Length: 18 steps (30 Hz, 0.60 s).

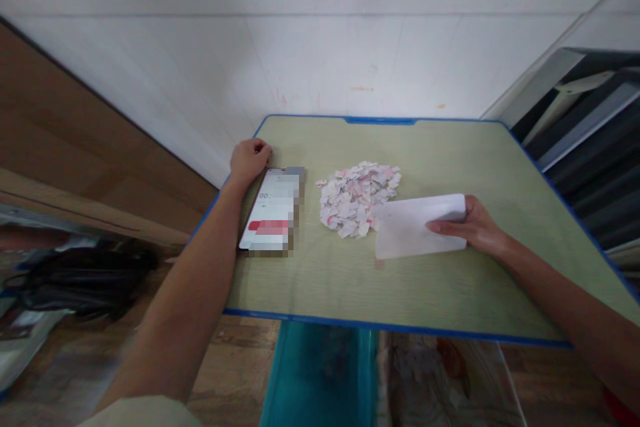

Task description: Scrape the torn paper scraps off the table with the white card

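My right hand (477,223) grips a white sheet of paper (413,230) by its right side, thumb on top and fingers beneath. The sheet's left edge overlaps the lower right of a pile of small torn paper scraps (353,203), white with pink bits. Loosely curled, my left hand (250,159) rests at the table's left edge with nothing visible in its fingers. Just below that hand lies a phone (270,203), its screen lit and partly blurred out.
The table (320,287) has a pale top and blue rim, against a white wall (320,53). Under its front edge stands a teal bin (320,373), beside a clear container (440,373). Brown board (90,113) rises at left; grey and dark items (590,120) stand at right.
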Each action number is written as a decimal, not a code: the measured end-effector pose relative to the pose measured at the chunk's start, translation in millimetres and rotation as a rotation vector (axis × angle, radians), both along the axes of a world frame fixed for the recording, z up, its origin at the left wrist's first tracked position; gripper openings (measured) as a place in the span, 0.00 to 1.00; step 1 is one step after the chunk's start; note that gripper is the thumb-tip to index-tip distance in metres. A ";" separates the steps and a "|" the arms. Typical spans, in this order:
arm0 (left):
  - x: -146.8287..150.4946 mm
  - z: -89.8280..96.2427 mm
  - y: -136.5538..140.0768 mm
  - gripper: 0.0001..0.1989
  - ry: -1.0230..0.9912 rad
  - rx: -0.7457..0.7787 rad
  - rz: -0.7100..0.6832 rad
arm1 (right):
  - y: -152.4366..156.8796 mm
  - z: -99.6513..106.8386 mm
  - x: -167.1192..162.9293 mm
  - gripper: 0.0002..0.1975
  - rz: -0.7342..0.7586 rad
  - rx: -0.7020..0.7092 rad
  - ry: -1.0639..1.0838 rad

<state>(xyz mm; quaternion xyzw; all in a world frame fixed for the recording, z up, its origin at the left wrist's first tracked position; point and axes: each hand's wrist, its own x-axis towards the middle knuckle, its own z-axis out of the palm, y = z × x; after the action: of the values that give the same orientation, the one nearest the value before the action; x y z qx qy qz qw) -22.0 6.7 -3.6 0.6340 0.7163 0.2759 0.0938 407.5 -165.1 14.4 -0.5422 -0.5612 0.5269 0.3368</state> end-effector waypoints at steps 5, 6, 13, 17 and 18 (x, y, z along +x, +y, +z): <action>1.0 0.4 -0.1 0.10 0.012 -0.003 0.006 | -2.8 2.5 -7.1 0.16 0.061 -0.025 -0.025; 1.0 0.3 -0.1 0.10 0.015 0.002 0.002 | -3.8 2.8 -9.5 0.17 0.075 -0.036 -0.025; 0.2 -0.9 0.3 0.10 0.024 0.007 -0.005 | -15.5 1.6 -25.8 0.15 0.211 -0.098 -0.041; 0.6 -0.5 0.2 0.11 0.027 0.002 0.001 | -20.8 0.1 -30.5 0.13 0.236 -0.108 -0.063; 0.5 -0.6 0.3 0.11 0.026 -0.001 0.002 | -21.5 0.1 -31.1 0.13 0.237 -0.119 -0.061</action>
<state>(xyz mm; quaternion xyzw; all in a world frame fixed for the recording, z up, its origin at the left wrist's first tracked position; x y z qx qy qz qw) -21.6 7.0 -4.1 0.6368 0.7181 0.2676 0.0845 376.4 -186.6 14.6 -0.5070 -0.5990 0.5786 0.2224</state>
